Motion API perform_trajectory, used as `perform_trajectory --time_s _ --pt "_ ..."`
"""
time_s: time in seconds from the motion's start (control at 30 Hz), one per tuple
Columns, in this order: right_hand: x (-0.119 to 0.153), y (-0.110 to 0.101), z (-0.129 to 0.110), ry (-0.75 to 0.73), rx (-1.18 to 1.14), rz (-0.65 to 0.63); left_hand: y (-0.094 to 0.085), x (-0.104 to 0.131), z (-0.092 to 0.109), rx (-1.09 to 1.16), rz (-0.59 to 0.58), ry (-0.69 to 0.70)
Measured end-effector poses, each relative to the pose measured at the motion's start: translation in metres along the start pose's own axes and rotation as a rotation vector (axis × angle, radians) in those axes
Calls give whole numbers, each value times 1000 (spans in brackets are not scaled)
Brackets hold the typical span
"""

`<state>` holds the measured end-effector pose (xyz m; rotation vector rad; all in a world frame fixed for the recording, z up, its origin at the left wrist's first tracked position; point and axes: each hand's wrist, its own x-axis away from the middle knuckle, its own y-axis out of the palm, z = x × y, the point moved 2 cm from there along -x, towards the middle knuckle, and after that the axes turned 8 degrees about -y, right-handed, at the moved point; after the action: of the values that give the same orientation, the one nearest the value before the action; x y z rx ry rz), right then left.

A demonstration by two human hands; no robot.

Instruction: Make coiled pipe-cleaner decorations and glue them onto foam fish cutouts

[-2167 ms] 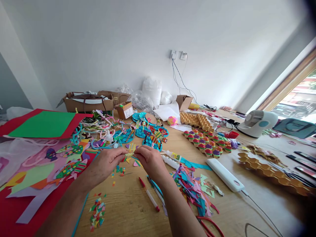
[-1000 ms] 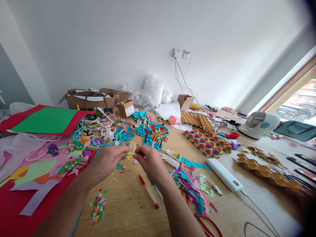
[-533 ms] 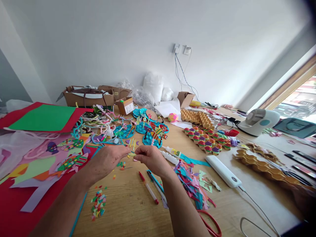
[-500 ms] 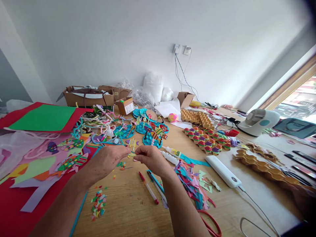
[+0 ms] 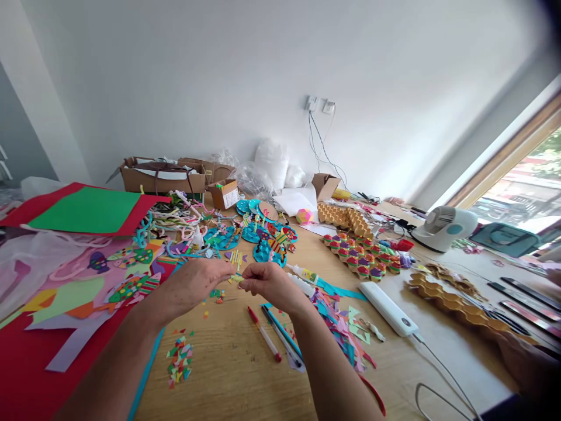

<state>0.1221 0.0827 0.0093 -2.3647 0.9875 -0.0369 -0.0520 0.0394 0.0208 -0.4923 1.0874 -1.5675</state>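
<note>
Over the middle of the table, my left hand [image 5: 193, 286] and my right hand [image 5: 269, 283] meet fingertip to fingertip. Both are closed in a pinch on a tiny strip of coloured paper [image 5: 237, 275], which the fingers mostly hide. Just below the fingertips lie small green and orange paper scraps [image 5: 218, 295]. Beyond them are yellow and purple paper strips [image 5: 236, 257] and a blue disc [image 5: 263, 252] with striped paper fish. A red pen [image 5: 264, 334] and a blue pen [image 5: 283, 332] rest by my right forearm. Nearer me sits a pile of paper confetti [image 5: 180, 358].
Glue bottles [image 5: 301, 285], shredded paper [image 5: 335, 327] and a white power bank [image 5: 388, 309] lie to the right. Painted egg cartons [image 5: 357, 257] and a fan [image 5: 447, 227] stand farther off. Red card [image 5: 26, 362] covers the left. Another person's hand [image 5: 521, 356] touches an egg carton [image 5: 456, 304].
The view has shifted slightly, so the wall sockets sit lower. My hands stay pinched together in nearly the same place. At the right, the other person's hand shows more.
</note>
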Motion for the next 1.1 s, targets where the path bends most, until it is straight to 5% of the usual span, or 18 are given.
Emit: perform_trajectory --time_s 0.3,0.47,0.7,0.93,1.1 --pt "27 -9 -9 11 232 123 -13 5 9 60 -16 -16" --pt "31 -4 -28 -85 572 144 -5 4 14 26 -59 38" --pt "40 -9 -34 -55 653 107 1 3 24 25 -101 5" --pt "81 -47 -17 192 640 111 -15 4 -6 -23 -4 -108" --pt "101 -2 4 343 610 -20 -27 6 -7 33 128 -198"
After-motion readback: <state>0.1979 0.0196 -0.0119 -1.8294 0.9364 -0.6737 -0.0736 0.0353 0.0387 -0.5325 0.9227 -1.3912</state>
